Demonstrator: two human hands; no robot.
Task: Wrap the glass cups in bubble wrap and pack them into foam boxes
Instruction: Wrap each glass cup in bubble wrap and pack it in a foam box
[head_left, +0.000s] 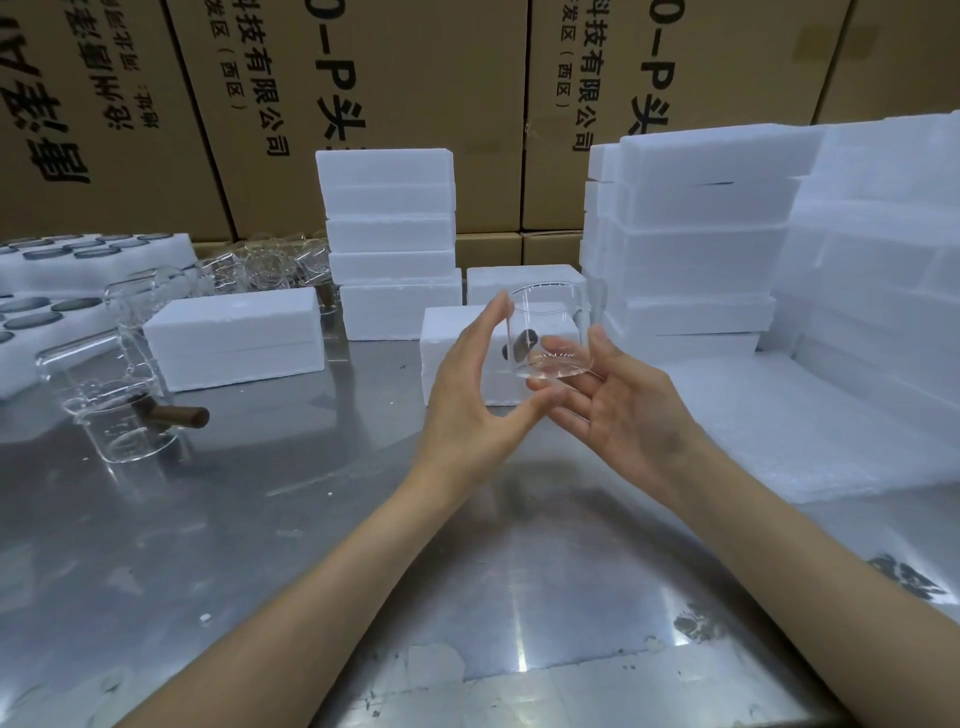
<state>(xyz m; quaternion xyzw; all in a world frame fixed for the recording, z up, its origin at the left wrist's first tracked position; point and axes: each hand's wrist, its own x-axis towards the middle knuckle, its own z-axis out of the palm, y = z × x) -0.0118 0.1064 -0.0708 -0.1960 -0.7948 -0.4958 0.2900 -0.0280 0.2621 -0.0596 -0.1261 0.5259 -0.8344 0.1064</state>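
Holding a clear glass cup (550, 332) upright: I see right hand (618, 410) cradling its base, fingers loosely spread. Left hand (472, 395) fingers straight against its side. Brown cartons (395, 78) behind read "有限公司".

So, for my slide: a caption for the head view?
Both hands lift a glass cup before stacked foam boxes.

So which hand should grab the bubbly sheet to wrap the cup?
Probably the right hand. The white sheets lie on its side of the metal table, just beside it. The left hand touches the glass cup's side and could hold it meanwhile. Whether those sheets are bubble wrap is unclear.
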